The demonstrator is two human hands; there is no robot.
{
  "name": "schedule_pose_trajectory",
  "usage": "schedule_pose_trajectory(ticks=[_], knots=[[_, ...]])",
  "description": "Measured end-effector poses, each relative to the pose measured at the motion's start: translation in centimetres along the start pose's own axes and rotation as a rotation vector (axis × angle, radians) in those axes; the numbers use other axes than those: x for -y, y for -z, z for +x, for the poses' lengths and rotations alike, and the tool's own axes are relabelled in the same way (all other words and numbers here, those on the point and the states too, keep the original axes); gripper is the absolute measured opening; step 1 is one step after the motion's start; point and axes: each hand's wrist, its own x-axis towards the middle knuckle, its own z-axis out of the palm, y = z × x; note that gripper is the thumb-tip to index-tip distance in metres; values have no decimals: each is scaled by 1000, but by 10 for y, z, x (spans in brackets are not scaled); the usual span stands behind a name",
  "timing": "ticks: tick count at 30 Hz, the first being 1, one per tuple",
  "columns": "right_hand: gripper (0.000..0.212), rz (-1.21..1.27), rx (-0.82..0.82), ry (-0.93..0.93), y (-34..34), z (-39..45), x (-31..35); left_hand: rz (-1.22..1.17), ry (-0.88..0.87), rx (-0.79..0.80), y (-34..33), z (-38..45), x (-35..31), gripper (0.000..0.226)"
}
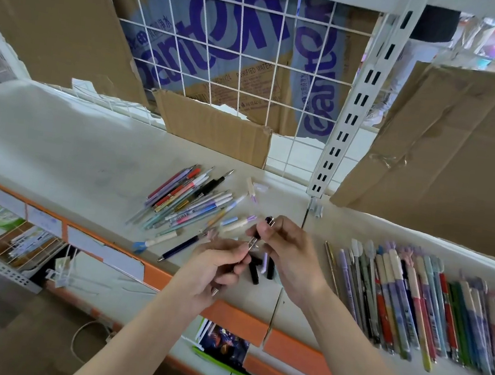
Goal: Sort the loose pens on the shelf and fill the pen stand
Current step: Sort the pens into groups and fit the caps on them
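While both hands (250, 259) pinch a pen (260, 234), shelf edge (242, 317) lies beneath.

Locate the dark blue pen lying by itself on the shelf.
Head view: the dark blue pen lies left of centre near the shelf's orange front edge, just left of the left hand and below the loose pile.

Two hands (250, 259), two groups of pens (188, 202) on one shelf (58, 145), three cardboard sheets (212, 130)
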Motion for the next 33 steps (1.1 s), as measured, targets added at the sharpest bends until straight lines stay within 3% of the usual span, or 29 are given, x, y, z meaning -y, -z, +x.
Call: schedule_pose_trajectory(ticks=[4,8,13,21,28,33], knots=[[24,157,66,-43,3,-1,0,-89,96,52,-10,0,-3,8],[21,282,146,-18,9,3,12,-101,87,124,-24,0,-12,29],[25,332,72,13,12,3,25,95,-94,118,-31,-2,-14,8],[23,190,80,58,16,0,32,156,-247,112,-26,-9,-12,9],[17,-94,-51,59,5,-7,26,315,-369,-115,-26,-10,-13,10],[19,-183,-227,3,-12,-8,21,822,-677,-306,-24,1,-4,21]])
